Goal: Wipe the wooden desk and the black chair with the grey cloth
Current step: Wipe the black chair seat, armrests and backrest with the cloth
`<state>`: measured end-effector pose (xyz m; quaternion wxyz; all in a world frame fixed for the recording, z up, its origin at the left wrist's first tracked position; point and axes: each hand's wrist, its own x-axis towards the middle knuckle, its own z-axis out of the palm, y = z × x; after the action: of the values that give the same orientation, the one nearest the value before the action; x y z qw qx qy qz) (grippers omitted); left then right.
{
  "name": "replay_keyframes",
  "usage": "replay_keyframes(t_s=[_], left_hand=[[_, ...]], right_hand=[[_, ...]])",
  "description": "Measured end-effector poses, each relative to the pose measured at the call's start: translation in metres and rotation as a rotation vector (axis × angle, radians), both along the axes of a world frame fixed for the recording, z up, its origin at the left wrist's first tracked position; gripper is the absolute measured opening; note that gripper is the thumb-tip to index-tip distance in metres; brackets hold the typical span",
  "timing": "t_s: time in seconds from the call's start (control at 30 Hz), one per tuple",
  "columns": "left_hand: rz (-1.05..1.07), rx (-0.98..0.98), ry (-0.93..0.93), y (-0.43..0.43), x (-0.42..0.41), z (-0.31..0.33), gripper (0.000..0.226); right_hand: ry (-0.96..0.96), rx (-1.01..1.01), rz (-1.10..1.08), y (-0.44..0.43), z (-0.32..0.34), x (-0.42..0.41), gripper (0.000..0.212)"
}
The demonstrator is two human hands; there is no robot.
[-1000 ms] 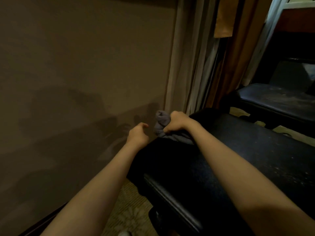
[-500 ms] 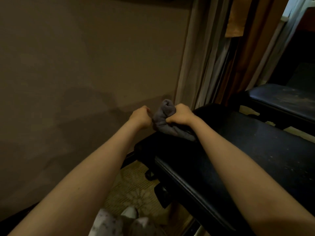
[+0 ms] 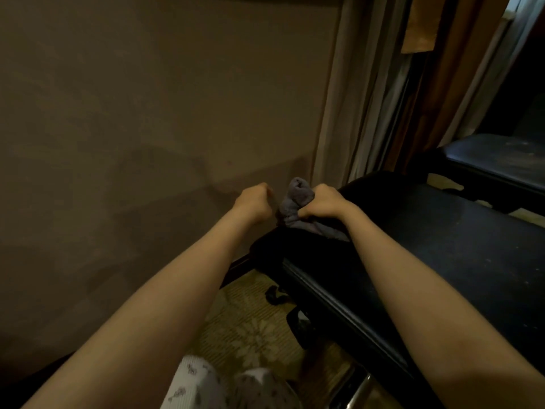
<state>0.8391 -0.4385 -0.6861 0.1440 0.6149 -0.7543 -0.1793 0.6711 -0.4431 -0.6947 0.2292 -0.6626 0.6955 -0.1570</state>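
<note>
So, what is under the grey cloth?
The black chair: the grey cloth, gripped by the right hand, lies on its padded edge. The patch directly beneath the cloth is covered.

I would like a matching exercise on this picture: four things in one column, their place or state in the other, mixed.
1 crumpled grey cloth
2 left hand
3 black padded chair
4 pale fabric curtain

a hangs beside the wall
b curled, holding nothing
c lies under the cloth
d gripped by the right hand

Pairs: 1-d, 2-b, 3-c, 4-a
</note>
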Motion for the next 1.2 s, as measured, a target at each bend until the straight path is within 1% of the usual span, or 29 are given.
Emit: replay_keyframes(t_s=[0.1, 0.2, 0.27, 0.4, 0.47, 0.53, 0.63, 0.73, 0.83, 0.9, 1.0, 1.07, 1.13, 1.2], left_hand=[[-0.007, 0.003, 0.026, -0.006, 0.004, 0.006, 0.041], [-0.013, -0.003, 0.048, -0.008, 0.004, 0.012, 0.042], [-0.021, -0.004, 0.067, -0.008, 0.000, 0.015, 0.038], [-0.069, 0.115, 0.113, -0.001, -0.015, 0.018, 0.026], [-0.113, 0.195, 0.124, 0.004, -0.024, 0.018, 0.022], [-0.197, 0.290, 0.094, 0.013, -0.035, 0.016, 0.021], [-0.319, 0.375, -0.047, 0.026, -0.051, 0.008, 0.027], [-0.329, 0.304, -0.088, 0.030, -0.058, -0.005, 0.031], [-0.302, 0.276, -0.036, 0.030, -0.057, -0.017, 0.026], [-0.269, 0.236, -0.004, 0.034, -0.057, -0.023, 0.023], [-0.191, 0.174, 0.008, 0.045, -0.059, -0.028, 0.023], [-0.153, 0.160, 0.001, 0.048, -0.060, -0.030, 0.025], [-0.125, 0.170, 0.012, 0.050, -0.059, -0.028, 0.028], [-0.108, 0.185, 0.005, 0.051, -0.059, -0.026, 0.030]], right_hand=[[-0.038, 0.051, 0.089, 0.009, 0.003, 0.007, 0.031], [-0.067, 0.053, 0.143, 0.022, 0.002, 0.011, 0.021], [-0.096, 0.062, 0.161, 0.033, 0.003, 0.010, 0.019], [-0.167, 0.124, 0.179, 0.065, 0.011, 0.000, 0.018], [-0.191, 0.147, 0.178, 0.085, 0.015, -0.008, 0.021], [-0.203, 0.166, 0.156, 0.104, 0.017, -0.016, 0.027], [-0.185, 0.209, 0.114, 0.128, 0.018, -0.031, 0.027], [-0.189, 0.154, 0.038, 0.140, 0.020, -0.043, 0.025], [-0.242, -0.042, -0.168, 0.135, 0.020, -0.049, 0.024], [-0.229, -0.173, -0.320, 0.125, 0.015, -0.050, 0.026], [-0.180, -0.216, -0.444, 0.111, 0.004, -0.044, 0.027], [-0.168, -0.177, -0.401, 0.109, 0.000, -0.040, 0.027], [-0.158, -0.108, -0.287, 0.114, 0.001, -0.036, 0.025], [-0.151, -0.065, -0.218, 0.121, 0.004, -0.035, 0.024]])
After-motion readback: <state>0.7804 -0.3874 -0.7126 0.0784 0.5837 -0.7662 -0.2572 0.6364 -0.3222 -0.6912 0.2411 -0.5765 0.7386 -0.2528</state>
